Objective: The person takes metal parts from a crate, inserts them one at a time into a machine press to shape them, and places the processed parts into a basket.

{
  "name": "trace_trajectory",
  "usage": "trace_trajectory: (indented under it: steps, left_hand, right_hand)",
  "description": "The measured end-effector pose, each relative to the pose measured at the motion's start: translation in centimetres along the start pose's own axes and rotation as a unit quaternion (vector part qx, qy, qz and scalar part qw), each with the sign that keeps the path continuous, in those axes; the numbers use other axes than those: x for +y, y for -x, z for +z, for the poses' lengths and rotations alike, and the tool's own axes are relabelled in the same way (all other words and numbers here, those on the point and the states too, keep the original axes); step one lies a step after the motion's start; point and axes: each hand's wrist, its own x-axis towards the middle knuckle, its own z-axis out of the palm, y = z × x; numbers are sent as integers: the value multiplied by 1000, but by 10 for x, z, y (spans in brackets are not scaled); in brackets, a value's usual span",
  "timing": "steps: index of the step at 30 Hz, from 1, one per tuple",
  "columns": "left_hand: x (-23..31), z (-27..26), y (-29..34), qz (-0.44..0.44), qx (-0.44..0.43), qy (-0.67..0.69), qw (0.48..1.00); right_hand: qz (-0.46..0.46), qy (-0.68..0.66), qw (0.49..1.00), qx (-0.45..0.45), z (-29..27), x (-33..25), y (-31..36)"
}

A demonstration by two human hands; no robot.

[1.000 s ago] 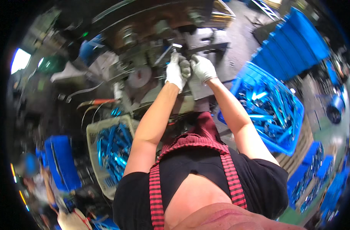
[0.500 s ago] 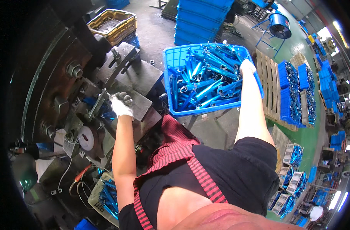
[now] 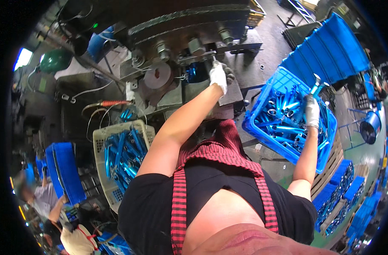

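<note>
My left hand, in a white glove with grey fingertips, is closed around a thin metal rod at the front of a dark press. Just left of it a shiny blue metal piece lies in the press's work area. My right hand, also gloved, is closed on blue metal tubes with flared, cut ends that stick up past the fingers. It is over a blue plastic crate heaped with similar blue tubes.
A cream basket of blue tubes stands left of my body. Stacked blue crates rise beyond the full crate. A drum fan and pallets of filled crates are at the right. Another person works at the far left.
My view has turned left, bringing the cream basket and another person into sight. My right hand has lifted blue tubes from the crate. My left hand stays at the press.
</note>
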Motion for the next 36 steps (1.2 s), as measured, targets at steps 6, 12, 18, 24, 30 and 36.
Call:
trace_trajectory:
  steps: [6, 12, 18, 24, 30, 36]
  left_hand:
    - [44, 6, 56, 145, -89, 50, 984]
    - [-1, -59, -5, 130, 150, -161, 967]
    - [28, -111, -87, 238, 321, -477, 782]
    - [35, -53, 116, 209, 81, -137, 965]
    - [93, -173, 153, 444, 56, -64, 892]
    - [114, -146, 108, 357, 369, -680, 524]
  right_hand:
    - [-183, -33, 978, -95, 110, -87, 23]
    - [-254, -15, 957, -141, 158, -117, 31]
    - [-355, -55, 921, -149, 225, -177, 38]
    - [-343, -1, 927, -155, 242, -223, 22]
    - [-329, 38, 928, -173, 282, -234, 19]
    - [-321, 41, 930, -175, 298, -229, 20]
